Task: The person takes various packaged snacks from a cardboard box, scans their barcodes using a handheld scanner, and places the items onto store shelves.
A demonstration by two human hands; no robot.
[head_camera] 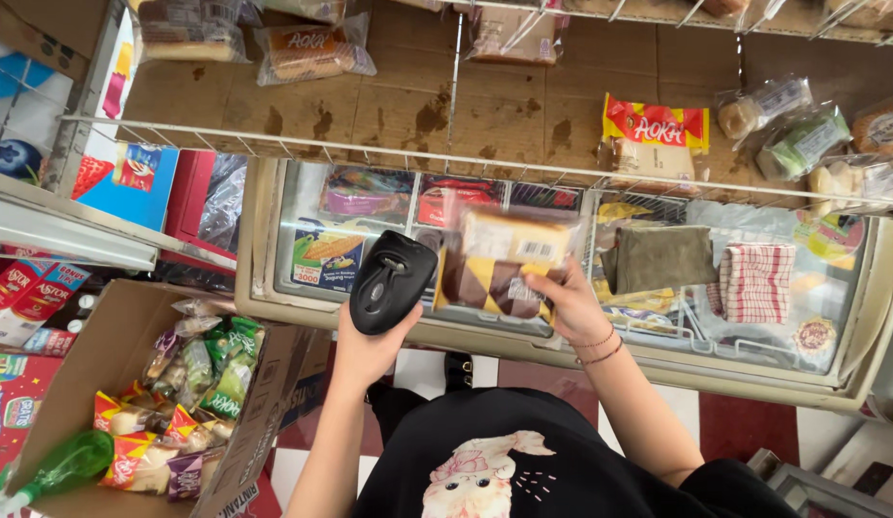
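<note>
The left hand [365,350] is gripping a black handheld scanner [392,281], fingers wrapped around its handle, with the scanner's head tilting toward the packet just beside it. The right hand [569,305] is pinching a clear plastic packet of cake [504,261] at its lower right corner, thumb on the front and fingers behind. The packet is showing a checkered slice in brown and yellow squares under a pale top band that carries a white barcode label; its wrapper is shining and a little blurred. The two hands are staying apart, each clamped on its own thing, and the scanner and packet are sitting side by side without clearly touching.

Both are hovering over the glass lid of the chest freezer [274,288], near its front edge. Above the freezer, a wire shelf [370,153] lined with stained cardboard is carrying more wrapped cakes, among them a red and yellow packet [655,123]. To the left of the freezer, an open cardboard box [120,317] is holding small wrapped snacks, and a green bottle [63,465] is lying at its near end. A folded red checked cloth [756,281] is resting on the freezer's right part.
</note>
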